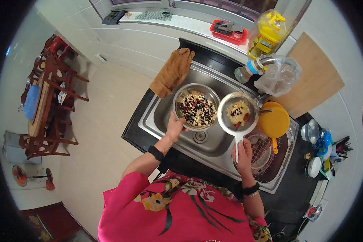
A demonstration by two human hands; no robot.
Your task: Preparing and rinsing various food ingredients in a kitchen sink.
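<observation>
My left hand [176,124] grips the near left rim of a steel bowl [178,103], held over the left basin of a steel sink [211,149]. In the bowl lies a mix of dark and pale beans or grains [198,109] with some red bits. My right hand [243,153] is closed around the handle of a round mesh strainer [227,121]. A small heap of pale grains [238,112], with dark beans and a few red pieces, sits in its mesh. Strainer and bowl are side by side, their rims close together.
Right of the strainer is a yellow-orange pan or dipper [273,121] above a wire rack [261,160]. A faucet with a plastic bag [279,75] reaches over the sink's back. A brown cloth [173,72] drapes the left rim. A wooden board [311,78] leans at the wall.
</observation>
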